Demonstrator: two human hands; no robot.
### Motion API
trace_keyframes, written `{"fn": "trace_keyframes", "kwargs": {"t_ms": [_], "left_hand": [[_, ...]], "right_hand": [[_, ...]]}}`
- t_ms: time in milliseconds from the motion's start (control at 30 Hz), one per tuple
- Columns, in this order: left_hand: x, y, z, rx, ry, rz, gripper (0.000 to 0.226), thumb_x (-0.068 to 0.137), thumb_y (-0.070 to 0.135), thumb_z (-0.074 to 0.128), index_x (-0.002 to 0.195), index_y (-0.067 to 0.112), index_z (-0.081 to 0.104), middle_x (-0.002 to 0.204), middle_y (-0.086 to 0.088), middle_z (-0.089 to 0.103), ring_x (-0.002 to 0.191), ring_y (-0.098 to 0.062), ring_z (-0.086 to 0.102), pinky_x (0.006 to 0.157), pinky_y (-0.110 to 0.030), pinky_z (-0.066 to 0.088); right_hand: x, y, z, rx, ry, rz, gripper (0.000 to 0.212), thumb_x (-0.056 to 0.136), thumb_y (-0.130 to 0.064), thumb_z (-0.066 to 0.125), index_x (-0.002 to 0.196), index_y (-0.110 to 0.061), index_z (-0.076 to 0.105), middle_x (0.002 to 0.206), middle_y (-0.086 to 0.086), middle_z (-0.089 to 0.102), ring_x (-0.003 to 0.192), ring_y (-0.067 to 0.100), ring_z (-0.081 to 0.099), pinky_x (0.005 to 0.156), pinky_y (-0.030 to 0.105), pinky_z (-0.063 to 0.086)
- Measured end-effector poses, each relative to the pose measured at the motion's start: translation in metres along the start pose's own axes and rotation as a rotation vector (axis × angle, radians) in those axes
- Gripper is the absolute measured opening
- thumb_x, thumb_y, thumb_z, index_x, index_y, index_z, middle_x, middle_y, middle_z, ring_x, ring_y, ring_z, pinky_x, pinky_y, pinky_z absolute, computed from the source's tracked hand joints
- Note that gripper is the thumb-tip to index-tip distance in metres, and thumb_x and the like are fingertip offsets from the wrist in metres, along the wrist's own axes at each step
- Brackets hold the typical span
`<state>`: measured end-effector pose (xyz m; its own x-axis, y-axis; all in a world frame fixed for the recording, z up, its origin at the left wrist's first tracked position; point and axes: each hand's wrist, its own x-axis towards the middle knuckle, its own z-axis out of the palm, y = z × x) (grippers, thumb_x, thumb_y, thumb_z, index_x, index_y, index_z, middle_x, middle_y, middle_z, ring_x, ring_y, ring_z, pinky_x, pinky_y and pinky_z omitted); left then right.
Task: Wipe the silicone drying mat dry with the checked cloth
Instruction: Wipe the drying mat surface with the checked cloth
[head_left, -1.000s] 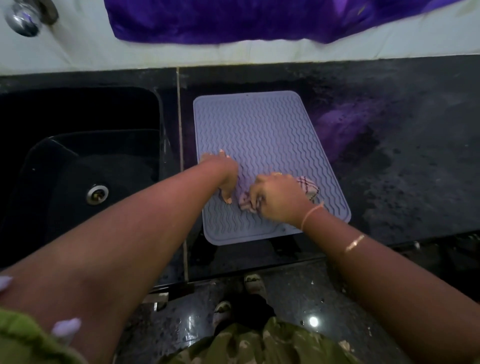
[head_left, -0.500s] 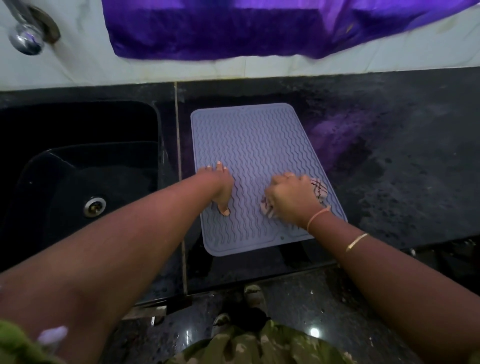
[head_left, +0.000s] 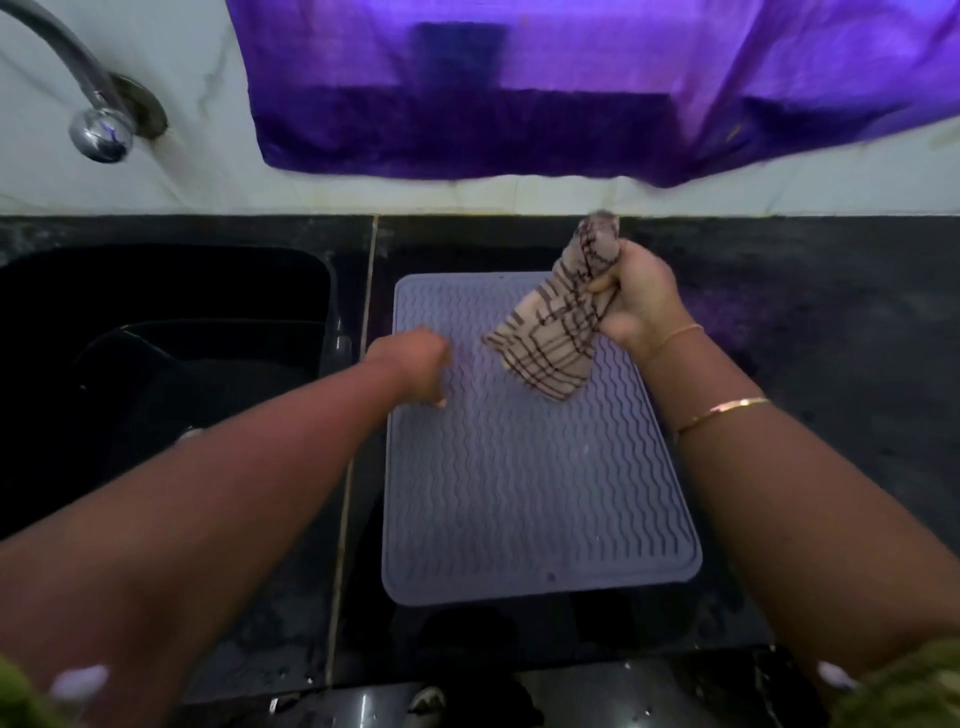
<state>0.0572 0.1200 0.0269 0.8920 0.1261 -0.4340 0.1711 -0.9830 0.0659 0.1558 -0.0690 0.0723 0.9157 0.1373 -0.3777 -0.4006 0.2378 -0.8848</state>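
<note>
The silicone drying mat (head_left: 519, 493) lies flat on the black worktop (head_left: 810, 426), just beside the sink (head_left: 156, 338), with its near edge close to the worktop front. My right hand (head_left: 636, 301) is clenched around the bunched upper part of the checked cloth (head_left: 553, 338), which hangs over the far right area of the mat; I cannot tell whether its lowest corner touches the ridges. My left hand (head_left: 415, 369) sits at the mat's left edge with its fingers curled under and nothing in them, though motion blur hides how firmly it bears down. I judge the cloth light, limp and absorbent: take it as a gathered wad so a broad pad meets the surface. The mat looks soft, flexible and wavy-ribbed, so water probably sits in the grooves, and the sheet may creep on the glossy worktop. Pin it near an edge and wipe along the ribs.
</note>
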Motion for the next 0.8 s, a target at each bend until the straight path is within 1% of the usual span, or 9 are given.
{"fn": "trace_keyframes", "kwargs": {"t_ms": [67,233,333,433,467,533,600,700,800], "left_hand": [[0.016,0.002,0.004,-0.005,0.044,-0.023,0.075,0.076,0.041,0.076,0.139,0.019,0.04,0.137,-0.006,0.043,0.126,-0.026,0.043,0.101,-0.043,0.042],[0.047,0.004,-0.003,0.021,0.018,-0.093,0.112,0.068,0.051,0.079,0.152,0.017,0.014,0.16,-0.005,0.011,0.146,-0.028,0.016,0.115,-0.049,0.02],[0.062,0.002,-0.007,0.096,-0.084,-0.099,0.13,0.064,0.056,0.079,0.153,0.015,-0.007,0.161,-0.005,-0.01,0.148,-0.029,-0.007,0.117,-0.051,0.002],[0.073,0.004,-0.008,0.142,-0.123,-0.085,0.136,0.061,0.056,0.081,0.153,0.011,-0.009,0.161,-0.007,-0.011,0.148,-0.029,-0.009,0.118,-0.047,-0.001],[0.076,0.005,-0.008,0.158,-0.136,-0.079,0.137,0.061,0.055,0.081,0.152,0.01,-0.01,0.161,-0.008,-0.011,0.148,-0.028,-0.01,0.118,-0.046,-0.001],[0.079,0.009,-0.011,0.191,-0.167,-0.074,0.138,0.061,0.054,0.082,0.152,0.009,-0.011,0.16,-0.008,-0.013,0.147,-0.027,-0.011,0.118,-0.046,-0.002],[0.081,0.012,-0.014,0.212,-0.21,-0.08,0.137,0.062,0.053,0.082,0.152,0.01,-0.012,0.16,-0.007,-0.014,0.148,-0.027,-0.01,0.118,-0.047,-0.002],[0.083,0.014,-0.019,0.25,-0.265,-0.085,0.131,0.064,0.054,0.079,0.152,0.015,-0.01,0.16,-0.005,-0.014,0.148,-0.028,-0.006,0.119,-0.049,0.001],[0.085,0.014,-0.019,0.279,-0.284,-0.096,0.135,0.064,0.058,0.078,0.151,0.012,-0.015,0.16,-0.004,-0.014,0.148,-0.028,-0.005,0.119,-0.048,0.001]], "right_hand": [[0.02,-0.015,0.018,0.13,-0.076,0.01,0.006,0.069,-0.008,0.049,0.064,-0.011,0.05,0.066,0.009,0.043,0.064,0.024,0.05,0.086,0.042,0.048],[0.061,-0.034,0.051,0.232,-0.228,-0.17,0.021,0.082,0.005,0.04,0.073,-0.007,0.055,0.063,0.008,0.059,0.059,0.018,0.059,0.06,0.029,0.052],[0.061,-0.006,0.026,-0.306,-0.565,-0.126,0.042,0.082,0.015,0.04,0.065,-0.013,0.065,0.073,0.003,0.064,0.069,0.018,0.061,0.068,0.03,0.049],[0.065,0.017,0.002,-1.041,-0.977,0.056,0.027,0.085,0.007,0.053,0.094,-0.012,0.07,0.102,0.001,0.068,0.099,0.015,0.063,0.092,0.028,0.048],[0.068,0.02,0.004,-1.063,-0.953,0.072,0.02,0.086,0.0,0.057,0.097,-0.012,0.069,0.105,0.001,0.068,0.103,0.014,0.062,0.094,0.027,0.047],[0.073,0.025,0.018,-1.012,-0.614,-0.102,0.009,0.088,-0.02,0.061,0.094,-0.017,0.067,0.107,0.004,0.065,0.108,0.021,0.059,0.096,0.036,0.046],[0.079,0.038,0.039,-1.19,-0.273,-0.284,0.038,0.085,-0.048,0.058,0.113,-0.021,0.057,0.126,0.009,0.05,0.123,0.028,0.044,0.103,0.046,0.037],[0.081,0.074,0.051,-1.596,-0.277,-0.228,0.08,0.083,-0.069,0.042,0.146,-0.025,0.02,0.156,0.011,0.01,0.143,0.039,0.005,0.11,0.064,0.011],[0.08,0.1,0.046,-1.736,-0.227,-0.379,0.066,0.093,-0.048,0.037,0.149,-0.02,0.015,0.158,0.012,0.009,0.144,0.037,0.003,0.111,0.063,0.01]]}}
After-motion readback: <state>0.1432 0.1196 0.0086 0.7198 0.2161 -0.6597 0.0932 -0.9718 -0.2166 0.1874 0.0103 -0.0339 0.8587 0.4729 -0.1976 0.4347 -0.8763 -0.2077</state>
